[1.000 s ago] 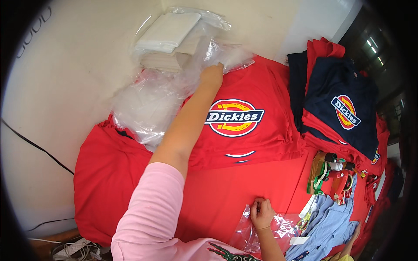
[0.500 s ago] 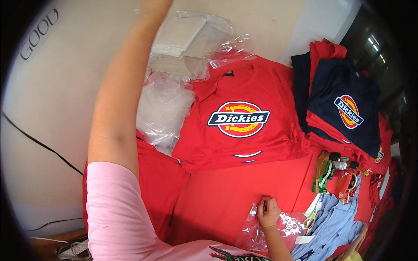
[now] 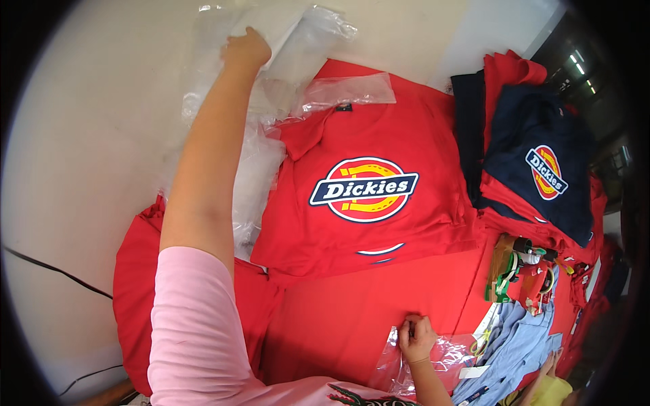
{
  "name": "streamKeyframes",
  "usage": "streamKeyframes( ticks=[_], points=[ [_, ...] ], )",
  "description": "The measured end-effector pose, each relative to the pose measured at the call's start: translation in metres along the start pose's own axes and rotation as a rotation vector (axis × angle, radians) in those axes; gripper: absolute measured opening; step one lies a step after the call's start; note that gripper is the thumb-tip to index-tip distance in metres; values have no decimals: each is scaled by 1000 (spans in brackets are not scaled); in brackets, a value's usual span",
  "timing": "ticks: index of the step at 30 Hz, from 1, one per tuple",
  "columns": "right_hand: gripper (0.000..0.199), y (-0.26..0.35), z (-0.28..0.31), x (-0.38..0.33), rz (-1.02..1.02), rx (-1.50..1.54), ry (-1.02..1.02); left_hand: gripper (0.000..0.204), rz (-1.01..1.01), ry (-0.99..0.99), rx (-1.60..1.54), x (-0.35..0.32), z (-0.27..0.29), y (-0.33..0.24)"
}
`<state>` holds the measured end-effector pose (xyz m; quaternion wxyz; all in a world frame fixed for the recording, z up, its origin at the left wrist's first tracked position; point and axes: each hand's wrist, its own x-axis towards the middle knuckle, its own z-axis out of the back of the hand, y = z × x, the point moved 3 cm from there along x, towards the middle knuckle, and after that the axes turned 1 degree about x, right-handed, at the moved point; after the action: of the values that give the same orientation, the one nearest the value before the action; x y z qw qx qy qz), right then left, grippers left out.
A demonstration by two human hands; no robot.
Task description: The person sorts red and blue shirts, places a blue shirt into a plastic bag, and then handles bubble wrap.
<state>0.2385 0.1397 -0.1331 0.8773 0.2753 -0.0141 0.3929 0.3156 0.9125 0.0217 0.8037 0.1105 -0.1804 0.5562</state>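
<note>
My left hand (image 3: 247,50) reaches far out at the upper left, fingers closed on a clear plastic bag (image 3: 203,71). Beneath it lie more clear bags and white sheets (image 3: 271,34). My right hand (image 3: 417,340) is low on the red cloth, fingers curled together over another clear plastic bag (image 3: 450,352); what they hold is hidden. Between the hands lies a stack of red T-shirts (image 3: 291,230), the top one spread with its logo print (image 3: 364,190) facing up.
Navy (image 3: 508,149) and red shirts are piled at the right. Below them stand a small box of tools and tape (image 3: 502,271), yellow-handled scissors (image 3: 481,342) and light blue cloth (image 3: 504,358). Another person's yellow sleeve (image 3: 552,392) shows at lower right. A black cable (image 3: 61,271) runs at left.
My left hand has come into view over the bags, and clear plastic now spreads further left under it. The loose bag by the shirt collar has shifted. My right hand stays nearly in place.
</note>
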Motion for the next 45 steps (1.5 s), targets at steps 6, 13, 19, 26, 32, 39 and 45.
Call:
streamKeyframes(
  ticks=[6, 13, 19, 26, 32, 39, 45],
  points=[
    [13, 1, 0, 0, -32, -4, 21, 113, -36, 249, -275, -2, 64, -22],
    [14, -4, -2, -1, -19, -15, 10, 98, -67, 336, -130, -18, 18, 18],
    [15, 0, -2, 2, -29, -5, 26, 69, -72, 84, 60, 17, -14, 66],
    [14, -4, -3, -1, -31, -14, 40, 49, -327, -49, 27, 32, -1, 117],
    [14, 0, -3, 0, -45, -6, 18, 56, -362, 376, -828, 50, 15, 118],
    [12, 5, 1, 4, -6, 13, -13, 58, -281, 138, -648, 7, 95, 100],
    [9, 3, 2, -6, -11, 23, -15, 29, -535, 822, -1329, -241, 259, 37]
  ],
)
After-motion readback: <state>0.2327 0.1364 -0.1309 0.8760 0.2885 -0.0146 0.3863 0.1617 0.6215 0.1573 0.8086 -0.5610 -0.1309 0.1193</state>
